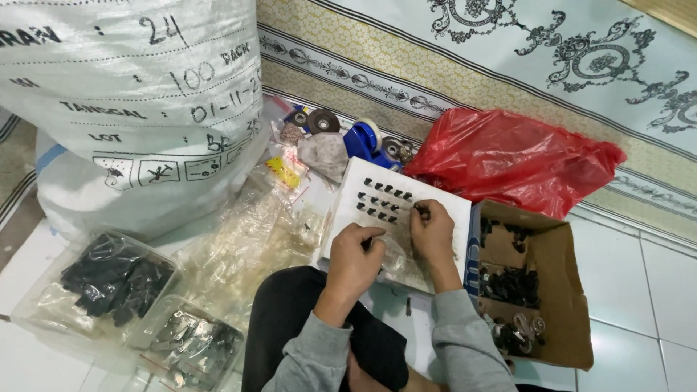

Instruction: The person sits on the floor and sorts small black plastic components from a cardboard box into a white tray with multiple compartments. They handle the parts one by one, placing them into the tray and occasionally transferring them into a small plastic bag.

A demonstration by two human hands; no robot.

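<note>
1. Sack: white woven, very large, upper left, standing on the floor.
2. Rug: pale, patterned, across the top.
3. Red bag: crumpled plastic, behind the board and box.
4. Box: open cardboard, right of the right hand, holding dark small parts and a few metal ones.
5. Clear bags: lower left, one with black parts, one nearer with grey metal pieces.
6. Board: white, flat, in front of the person; rows of small black clips stand on it.
7. Tape dispenser: blue, beyond the board, among discs and oddments.
8. Left hand: over the board's near edge, fingers curled close around something small and dark; what it is cannot be told.
9. Right hand: on the board just right of the clip rows, fingertips pinched on a black clip at the end of a row.
</note>
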